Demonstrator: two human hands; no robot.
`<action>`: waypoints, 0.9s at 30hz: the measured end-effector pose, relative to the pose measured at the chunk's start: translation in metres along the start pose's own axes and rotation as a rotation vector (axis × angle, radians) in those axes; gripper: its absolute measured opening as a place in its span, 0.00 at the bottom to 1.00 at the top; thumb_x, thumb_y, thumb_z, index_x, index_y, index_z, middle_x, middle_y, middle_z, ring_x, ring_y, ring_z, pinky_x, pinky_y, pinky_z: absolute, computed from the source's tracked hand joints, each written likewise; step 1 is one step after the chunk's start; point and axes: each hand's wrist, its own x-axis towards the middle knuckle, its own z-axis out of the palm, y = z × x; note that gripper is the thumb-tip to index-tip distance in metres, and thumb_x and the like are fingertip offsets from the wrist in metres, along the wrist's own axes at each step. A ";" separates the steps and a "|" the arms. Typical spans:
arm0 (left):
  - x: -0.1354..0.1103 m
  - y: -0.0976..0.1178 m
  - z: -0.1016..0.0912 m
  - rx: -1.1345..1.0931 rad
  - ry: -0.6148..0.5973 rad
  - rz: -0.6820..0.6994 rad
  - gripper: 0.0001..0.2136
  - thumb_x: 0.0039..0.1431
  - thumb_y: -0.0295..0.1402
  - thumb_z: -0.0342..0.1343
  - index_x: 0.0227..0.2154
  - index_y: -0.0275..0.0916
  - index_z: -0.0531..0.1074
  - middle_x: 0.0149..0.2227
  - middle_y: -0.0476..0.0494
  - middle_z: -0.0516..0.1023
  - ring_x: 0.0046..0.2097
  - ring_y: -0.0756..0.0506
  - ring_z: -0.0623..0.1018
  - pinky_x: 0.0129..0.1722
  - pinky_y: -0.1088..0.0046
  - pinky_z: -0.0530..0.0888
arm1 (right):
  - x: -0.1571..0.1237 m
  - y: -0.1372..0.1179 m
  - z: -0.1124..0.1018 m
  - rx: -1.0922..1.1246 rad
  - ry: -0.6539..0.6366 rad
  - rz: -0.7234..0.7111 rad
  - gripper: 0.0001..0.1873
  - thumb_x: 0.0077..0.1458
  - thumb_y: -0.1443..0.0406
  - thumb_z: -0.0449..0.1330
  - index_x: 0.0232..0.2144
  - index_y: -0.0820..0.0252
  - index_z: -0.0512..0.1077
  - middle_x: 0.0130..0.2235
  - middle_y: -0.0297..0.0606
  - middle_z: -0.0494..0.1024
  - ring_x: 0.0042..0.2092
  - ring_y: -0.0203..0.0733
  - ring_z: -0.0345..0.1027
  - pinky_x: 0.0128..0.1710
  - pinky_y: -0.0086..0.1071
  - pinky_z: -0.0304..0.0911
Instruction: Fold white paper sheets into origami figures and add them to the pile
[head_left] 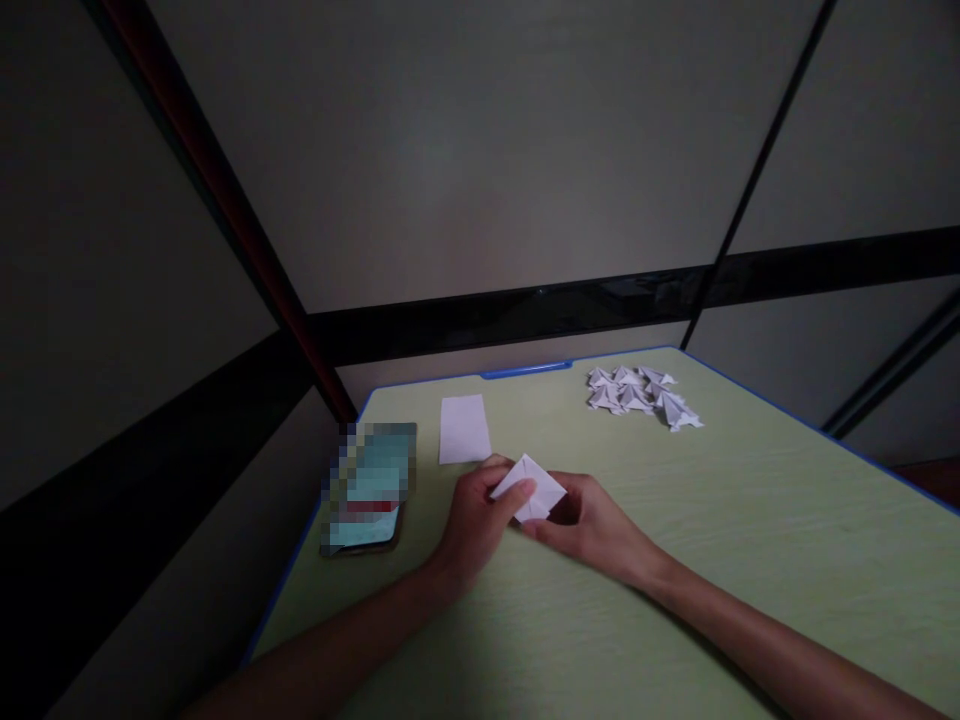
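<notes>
A small piece of folded white paper [546, 490], diamond-shaped with crease lines, is held between both hands over the middle of the table. My left hand [480, 508] grips it from the left, thumb pressed flat on its face and the fingers behind it. On the right, my right hand [589, 515] pinches the paper's lower right edge, its thumb at the bottom corner. The fingers behind the paper are partly hidden. Just beyond my left hand lies a flat white paper sheet [463, 430].
A phone [375, 490], its screen lit and partly pixelated, lies at the left edge. Several folded white paper figures [636, 390] stand grouped at the back right. The pale green table [720, 520] has a blue rim and meets a panelled wall [510, 160].
</notes>
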 end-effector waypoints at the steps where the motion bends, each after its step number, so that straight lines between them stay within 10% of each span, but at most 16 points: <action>1: 0.000 0.001 0.000 -0.008 0.012 0.003 0.08 0.44 0.33 0.54 0.18 0.33 0.67 0.22 0.50 0.63 0.26 0.52 0.64 0.26 0.78 0.61 | 0.000 0.000 0.000 0.006 0.014 0.005 0.10 0.39 0.64 0.60 0.24 0.65 0.64 0.20 0.28 0.62 0.21 0.28 0.53 0.20 0.24 0.49; 9: 0.000 -0.006 -0.001 -0.023 -0.077 -0.098 0.07 0.44 0.32 0.53 0.18 0.33 0.67 0.21 0.50 0.65 0.25 0.52 0.66 0.25 0.78 0.61 | 0.005 -0.009 -0.014 0.214 0.356 -0.198 0.11 0.37 0.65 0.62 0.24 0.63 0.64 0.20 0.28 0.66 0.21 0.27 0.57 0.21 0.23 0.53; 14: -0.003 -0.009 0.004 0.014 -0.242 -0.153 0.07 0.42 0.32 0.54 0.19 0.31 0.68 0.19 0.50 0.64 0.23 0.52 0.66 0.22 0.78 0.62 | 0.003 -0.008 -0.011 0.204 0.263 -0.192 0.11 0.39 0.65 0.61 0.27 0.62 0.63 0.20 0.28 0.66 0.21 0.28 0.58 0.19 0.23 0.52; 27: -0.001 -0.004 0.000 -0.099 0.050 -0.079 0.09 0.44 0.34 0.54 0.20 0.31 0.70 0.18 0.49 0.68 0.21 0.54 0.65 0.20 0.81 0.62 | -0.001 -0.005 -0.005 0.019 0.307 -0.228 0.09 0.37 0.67 0.62 0.19 0.63 0.63 0.26 0.31 0.63 0.26 0.30 0.59 0.24 0.25 0.56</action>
